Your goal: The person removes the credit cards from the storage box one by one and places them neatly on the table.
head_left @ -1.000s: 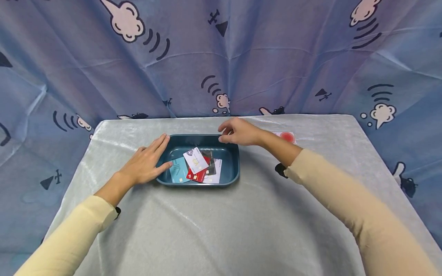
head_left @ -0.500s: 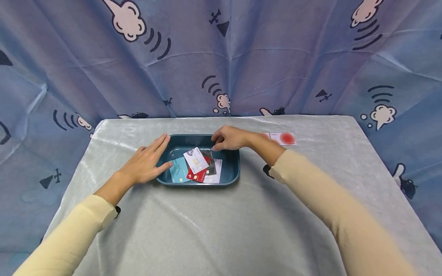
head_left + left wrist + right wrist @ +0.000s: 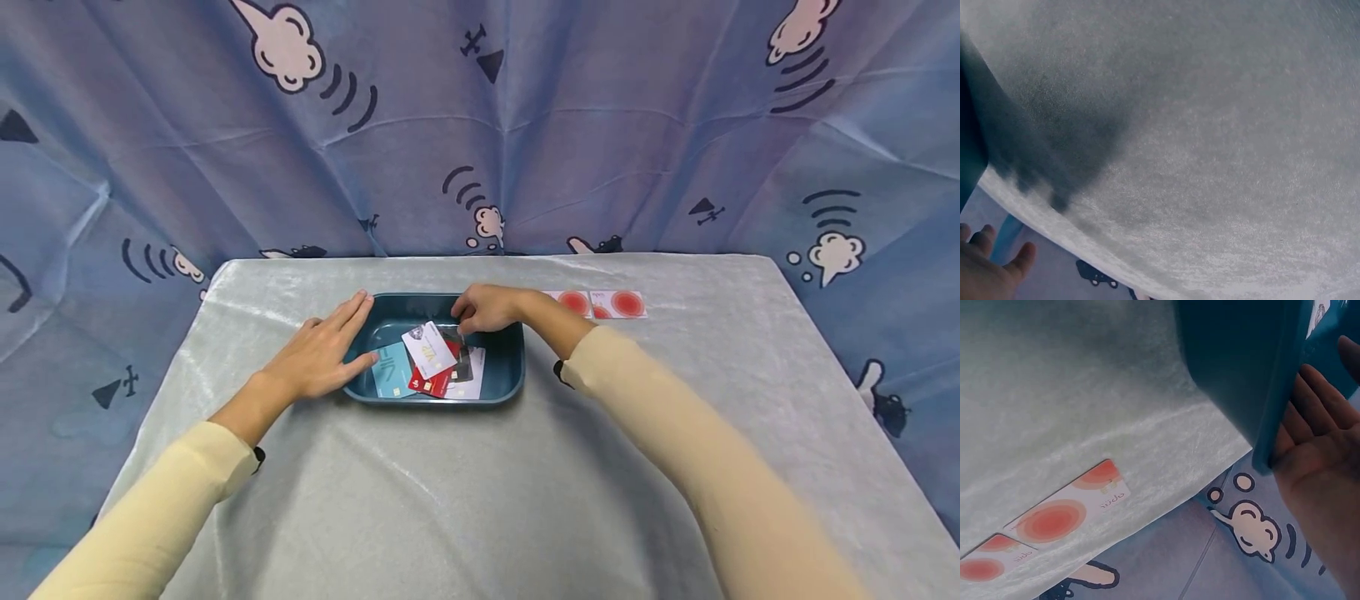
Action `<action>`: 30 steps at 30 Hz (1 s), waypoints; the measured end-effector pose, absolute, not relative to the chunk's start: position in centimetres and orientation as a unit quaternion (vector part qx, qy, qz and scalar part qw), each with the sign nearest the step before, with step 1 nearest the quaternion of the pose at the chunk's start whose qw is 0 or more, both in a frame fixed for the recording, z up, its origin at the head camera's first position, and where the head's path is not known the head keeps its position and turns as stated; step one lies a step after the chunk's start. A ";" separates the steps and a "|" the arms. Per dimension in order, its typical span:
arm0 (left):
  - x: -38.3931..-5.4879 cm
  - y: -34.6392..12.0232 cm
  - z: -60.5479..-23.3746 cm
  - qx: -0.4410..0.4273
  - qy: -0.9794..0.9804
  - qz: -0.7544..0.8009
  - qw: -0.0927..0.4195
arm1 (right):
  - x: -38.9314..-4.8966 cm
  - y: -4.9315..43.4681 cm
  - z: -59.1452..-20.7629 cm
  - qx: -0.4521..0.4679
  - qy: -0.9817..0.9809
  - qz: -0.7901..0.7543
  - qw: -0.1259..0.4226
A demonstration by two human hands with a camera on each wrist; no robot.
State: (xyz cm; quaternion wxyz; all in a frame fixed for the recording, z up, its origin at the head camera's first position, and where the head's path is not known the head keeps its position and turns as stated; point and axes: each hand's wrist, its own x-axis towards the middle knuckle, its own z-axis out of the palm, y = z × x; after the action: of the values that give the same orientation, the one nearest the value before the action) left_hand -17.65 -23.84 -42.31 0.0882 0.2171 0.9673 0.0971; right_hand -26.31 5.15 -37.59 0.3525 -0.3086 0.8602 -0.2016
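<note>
A dark teal tray (image 3: pixel 512 375) holds several loose cards in a pile. On top lies a white card (image 3: pixel 429 350) with gold lettering. Under and around it are a light blue card (image 3: pixel 393 372), a red card (image 3: pixel 433 384), a dark card (image 3: pixel 461 368) and another white card (image 3: pixel 475 379). My left hand (image 3: pixel 318 354) rests along the tray's left rim with straight fingers. My right hand (image 3: pixel 487 308) reaches over the right side into the tray, its fingertips near the dark card. In the right wrist view, the thumb stands apart from the loosely bent fingers.
Two white cards with red circles, a left one (image 3: pixel 572 301) and a right one (image 3: pixel 618 304), lie side by side right of the tray. Pale velvety cloth covers the table (image 3: pixel 420 492). Behind it hangs a blue patterned curtain (image 3: pixel 600 167).
My right hand has moved left and down into the tray, towards the dark card. Both red-circled cards now show behind my right forearm. My left hand has stayed at the rim.
</note>
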 end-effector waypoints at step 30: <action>-17.6 -24.0 -42.7 0.222 0.966 0.107 0.073 | -25.1 1.1 -37.9 -0.307 0.885 -0.106 0.335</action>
State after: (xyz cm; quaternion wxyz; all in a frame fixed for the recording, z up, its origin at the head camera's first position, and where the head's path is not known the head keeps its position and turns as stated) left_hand -17.65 -23.97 -42.70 0.0733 0.2223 0.9663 0.1075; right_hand -25.07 1.11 -37.94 0.3349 -0.3067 0.8847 -0.1056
